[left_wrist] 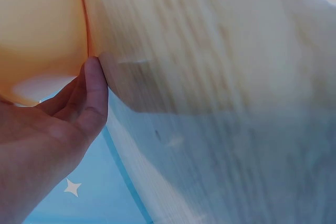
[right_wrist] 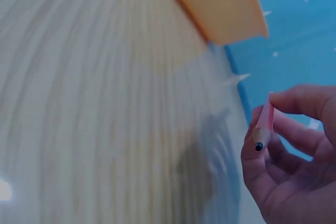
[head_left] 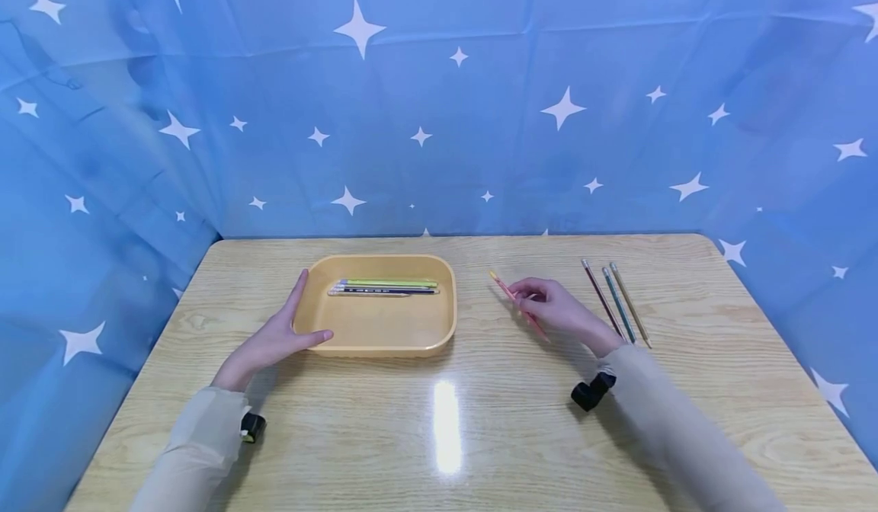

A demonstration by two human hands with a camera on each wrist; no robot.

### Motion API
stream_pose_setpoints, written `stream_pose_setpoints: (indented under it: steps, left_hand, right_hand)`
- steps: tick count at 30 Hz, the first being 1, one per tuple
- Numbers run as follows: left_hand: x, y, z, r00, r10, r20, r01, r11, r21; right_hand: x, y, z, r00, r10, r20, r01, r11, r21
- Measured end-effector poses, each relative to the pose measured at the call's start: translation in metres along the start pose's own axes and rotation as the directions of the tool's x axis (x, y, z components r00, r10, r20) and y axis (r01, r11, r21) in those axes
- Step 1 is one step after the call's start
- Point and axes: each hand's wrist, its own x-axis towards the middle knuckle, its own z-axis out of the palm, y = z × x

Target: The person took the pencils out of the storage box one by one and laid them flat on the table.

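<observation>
A shallow orange tray [head_left: 384, 352] stands left of centre on the table, with several pencils [head_left: 389, 283] lying side by side in it. My left hand [head_left: 280, 337] rests spread at its left front corner, thumb along the front rim and straight fingers at the left side. In the left wrist view, fingertips [left_wrist: 92, 66] touch the tray wall [left_wrist: 42, 24]. Right of the tray, my right hand [head_left: 549, 304] pinches a pink pencil [head_left: 503, 286] between thumb and fingers. Its sharpened dark tip [right_wrist: 259, 146] faces the right wrist camera; a yellow end points away from me.
Beyond my right hand lie three pencils: a dark red one [head_left: 598, 291], a teal one [head_left: 620, 306] and a gold-brown one [head_left: 629, 302]. The wooden table [head_left: 357, 436] ends at a blue cloth [head_left: 480, 146] with white stars. A bright reflection shows on the table.
</observation>
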Motion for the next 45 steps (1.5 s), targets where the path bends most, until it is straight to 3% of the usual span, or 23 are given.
stream_pose_setpoints:
  steps: [6,16,34,45]
  left_hand:
    - [-0.002,0.001,0.000,1.000,-0.006,-0.002,0.006,1.000,-0.005]
    - [0.000,-0.002,-0.001,1.000,-0.006,0.004,0.006,1.000,-0.002]
    - [0.001,-0.004,0.000,1.000,-0.007,0.002,0.007,1.000,-0.023]
    - [-0.001,-0.003,0.000,1.000,-0.005,0.002,0.005,1.000,-0.025]
  right_hand:
    - [-0.011,0.011,-0.014,0.999,0.003,-0.034,-0.007,0.994,-0.106]
    - [-0.032,0.025,-0.041,0.992,0.029,-0.126,-0.047,0.989,-0.142]
    - [-0.058,0.047,-0.088,0.950,0.006,-0.313,-0.114,0.938,-0.327]
    - [-0.073,0.066,-0.112,0.924,0.057,-0.377,-0.205,0.908,-0.365]
